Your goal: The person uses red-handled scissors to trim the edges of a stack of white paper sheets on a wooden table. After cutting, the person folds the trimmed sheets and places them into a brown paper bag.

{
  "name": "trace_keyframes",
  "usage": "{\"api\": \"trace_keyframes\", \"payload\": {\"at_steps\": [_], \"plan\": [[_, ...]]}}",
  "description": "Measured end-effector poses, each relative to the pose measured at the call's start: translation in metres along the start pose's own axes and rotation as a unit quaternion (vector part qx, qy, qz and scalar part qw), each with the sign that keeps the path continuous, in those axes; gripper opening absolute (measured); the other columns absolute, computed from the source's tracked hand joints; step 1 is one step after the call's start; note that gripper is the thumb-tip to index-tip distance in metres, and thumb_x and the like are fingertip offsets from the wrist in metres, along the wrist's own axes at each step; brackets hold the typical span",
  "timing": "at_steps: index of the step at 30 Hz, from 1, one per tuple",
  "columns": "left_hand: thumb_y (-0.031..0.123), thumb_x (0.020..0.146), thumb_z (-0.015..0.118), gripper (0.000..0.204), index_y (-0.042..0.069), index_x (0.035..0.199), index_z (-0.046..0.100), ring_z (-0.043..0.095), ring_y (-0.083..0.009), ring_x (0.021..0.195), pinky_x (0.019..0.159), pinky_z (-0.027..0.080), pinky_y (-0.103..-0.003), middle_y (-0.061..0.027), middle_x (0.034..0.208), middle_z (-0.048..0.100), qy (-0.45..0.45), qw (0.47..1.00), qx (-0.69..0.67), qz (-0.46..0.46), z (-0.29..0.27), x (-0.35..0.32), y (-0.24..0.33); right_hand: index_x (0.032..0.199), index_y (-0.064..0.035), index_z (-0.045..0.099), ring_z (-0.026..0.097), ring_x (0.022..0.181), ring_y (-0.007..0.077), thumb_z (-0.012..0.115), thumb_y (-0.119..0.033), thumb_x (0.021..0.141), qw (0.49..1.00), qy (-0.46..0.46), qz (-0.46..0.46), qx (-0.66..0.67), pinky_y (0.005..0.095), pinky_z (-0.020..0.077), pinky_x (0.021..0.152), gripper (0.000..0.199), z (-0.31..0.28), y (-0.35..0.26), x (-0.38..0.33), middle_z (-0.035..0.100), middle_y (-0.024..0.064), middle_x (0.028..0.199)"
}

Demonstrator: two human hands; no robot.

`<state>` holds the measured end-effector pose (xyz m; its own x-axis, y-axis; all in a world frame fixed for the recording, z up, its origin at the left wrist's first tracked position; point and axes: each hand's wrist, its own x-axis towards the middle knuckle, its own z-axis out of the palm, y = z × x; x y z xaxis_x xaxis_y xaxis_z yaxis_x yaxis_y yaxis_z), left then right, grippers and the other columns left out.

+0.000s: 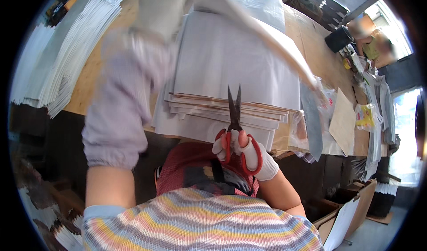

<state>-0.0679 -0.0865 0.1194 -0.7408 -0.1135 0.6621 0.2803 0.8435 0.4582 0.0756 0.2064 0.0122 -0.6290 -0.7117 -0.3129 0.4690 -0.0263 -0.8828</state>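
Red-handled scissors [234, 125] are gripped in the right hand [249, 154] over stacked white paper [235, 55]; what the blurred left hand [161, 8] grasps cannot be told. Likely light and limp, the paper is best lifted by its edges.

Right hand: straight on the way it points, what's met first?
Likely the near edge of the paper stack, with the scissors leading; they overlap it in view, but depth is unclear.

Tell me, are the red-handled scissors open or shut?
Slightly open. The scissors, held in the gloved right hand, show two blades spreading into a narrow V, their tips apart.
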Motion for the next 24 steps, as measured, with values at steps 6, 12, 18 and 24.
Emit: {"api": "trace_keyframes", "payload": {"at_steps": [6,12,18,24], "plan": [[0.029,0.09,0.065,0.046,0.003,0.127,0.059,0.06,-0.0304,0.118,0.103,0.048,-0.039,-0.0145,0.124,0.065,-0.17,0.974,0.141,-0.051,0.039,0.062,-0.02,0.088,-0.0037,0.061,0.065,0.079,0.0219,0.036,-0.082,0.091,0.999,0.029,-0.008,0.026,0.0339,0.0526,0.075,0.082,-0.031,0.013,-0.013,0.069,0.0155,0.093],[0.036,0.086,0.069,0.054,0.001,0.127,0.057,0.052,-0.0318,0.128,0.106,0.044,-0.04,-0.0125,0.133,0.059,-0.315,0.883,0.202,0.281,0.07,-0.106,0.022,0.082,-0.0061,0.059,0.063,0.063,0.0203,0.033,-0.078,0.096,0.985,0.105,0.104,0.091,0.0308,0.0498,0.06,0.077,-0.047,0.017,-0.005,0.069,0.0146,0.082],[0.03,0.077,0.077,0.055,0.003,0.121,0.059,0.059,-0.0241,0.117,0.095,0.051,-0.035,-0.0108,0.125,0.064,-0.329,0.918,0.18,0.129,0.078,-0.142,0.061,0.083,-0.0048,0.06,0.061,0.064,0.0182,0.035,-0.072,0.099,0.983,0.156,0.087,-0.046,0.0301,0.0475,0.06,0.074,-0.041,0.015,-0.006,0.066,0.0089,0.074],[0.022,0.077,0.075,0.053,0.001,0.123,0.062,0.064,-0.0263,0.11,0.093,0.054,-0.035,-0.012,0.118,0.069,-0.277,0.924,0.212,0.157,0.089,-0.152,0.052,0.087,-0.0027,0.063,0.063,0.067,0.0184,0.042,-0.059,0.101,0.93,0.143,0.108,-0.322,0.0287,0.0486,0.066,0.061,-0.072,0.026,-0.025,0.065,0.0086,0.073]]}}
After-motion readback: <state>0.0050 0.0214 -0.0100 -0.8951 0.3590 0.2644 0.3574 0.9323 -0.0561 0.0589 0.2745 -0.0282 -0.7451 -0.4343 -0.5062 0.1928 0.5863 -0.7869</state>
